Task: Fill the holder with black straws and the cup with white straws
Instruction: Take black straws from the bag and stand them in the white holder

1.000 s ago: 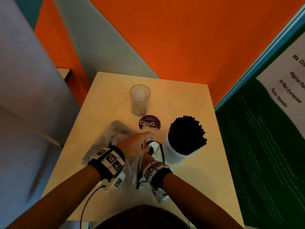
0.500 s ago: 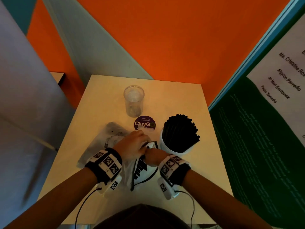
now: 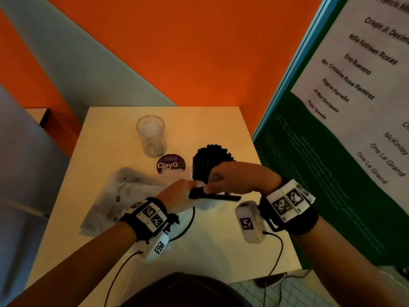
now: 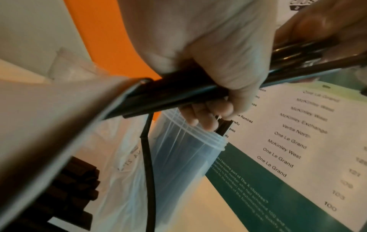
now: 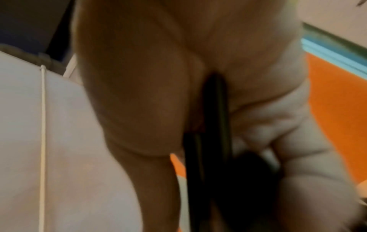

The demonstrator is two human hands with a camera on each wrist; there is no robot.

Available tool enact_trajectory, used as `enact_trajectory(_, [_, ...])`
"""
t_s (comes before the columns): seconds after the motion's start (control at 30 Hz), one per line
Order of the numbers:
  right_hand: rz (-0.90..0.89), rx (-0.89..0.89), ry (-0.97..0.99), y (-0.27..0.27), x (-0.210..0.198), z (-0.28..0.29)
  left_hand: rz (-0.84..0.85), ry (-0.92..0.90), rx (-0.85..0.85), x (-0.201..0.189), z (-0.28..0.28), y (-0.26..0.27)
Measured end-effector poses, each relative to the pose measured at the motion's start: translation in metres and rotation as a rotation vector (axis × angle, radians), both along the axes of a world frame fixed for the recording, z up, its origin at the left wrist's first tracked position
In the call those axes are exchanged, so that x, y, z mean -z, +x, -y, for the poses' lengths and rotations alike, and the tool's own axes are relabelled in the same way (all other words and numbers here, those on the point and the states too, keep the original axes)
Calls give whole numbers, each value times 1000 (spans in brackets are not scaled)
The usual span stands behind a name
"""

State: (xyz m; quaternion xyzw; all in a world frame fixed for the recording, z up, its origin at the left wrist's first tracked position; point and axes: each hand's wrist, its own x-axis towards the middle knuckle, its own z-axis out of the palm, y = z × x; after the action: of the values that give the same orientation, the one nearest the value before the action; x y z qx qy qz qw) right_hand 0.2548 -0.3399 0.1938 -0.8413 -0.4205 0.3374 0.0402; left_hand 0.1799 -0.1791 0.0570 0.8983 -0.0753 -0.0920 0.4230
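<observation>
a crumpled plastic bag (image 3: 124, 196) is seen lying flat on the left part of the table (image 3: 210, 129), slack as if already emptied, though its contents cannot be made out; further back the clear cup (image 3: 151, 136) is left standing upright and apart from the hands, with no white straws seen in it, so that half of the task is judged not yet begun; just in front of it a round purple sticker (image 3: 170, 164) is fixed to the tabletop; the left hand (image 3: 177, 196) is curled round one end of a small bundle of black straws (image 3: 213, 196), which is held roughly level above the table; this grasp is confirmed in the left wrist view, where the fingers (image 4: 226, 81) are wrapped over the dark bundle and a thin plastic sleeve (image 4: 59, 119) trails from its end, probably the wrapper from which the straws are being drawn; the other end is clasped by the right hand (image 3: 241, 177), the thumb and fingers being closed on it, presumably so the bundle can be pulled free and kept together; behind the hands the white holder (image 3: 192, 173) is already crowded with upright black straws and is kept close, so that the bundle need only be tipped upright and dropped in; the green poster (image 3: 332, 162) stands at the right.
</observation>
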Motion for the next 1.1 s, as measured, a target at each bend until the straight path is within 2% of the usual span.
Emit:
enact_trajectory(0.13, [43, 400, 475, -2, -7, 12, 19, -65, -143, -7, 1, 8])
enact_trajectory(0.2, [68, 511, 709, -9, 0, 12, 24, -106, -157, -11, 1, 11])
enact_trajectory(0.4, [-63, 565, 905, -19, 32, -2, 48, -55, -114, -17, 14, 14])
enact_trajectory(0.5, [-231, 675, 1161, -23, 41, 2, 52, -165, -160, -20, 10, 13])
enact_trajectory(0.57, [-355, 695, 1261, -33, 49, 0, 69, -230, -183, -24, 10, 12])
enact_trajectory(0.7, [-288, 591, 1226, -48, 55, -13, 121, -326, -173, -31, 13, 19])
enact_trajectory(0.9, [-236, 570, 1418, -11, 21, 3, 65, -196, -192, -15, -6, 25])
enact_trajectory(1.0, [-201, 651, 1415, 12, 21, 10, 199, 135, -122, 2, -24, 20])
enact_trajectory(1.1, [-173, 680, 1225, 23, 42, 7, 307, 437, 56, 18, -35, 13])
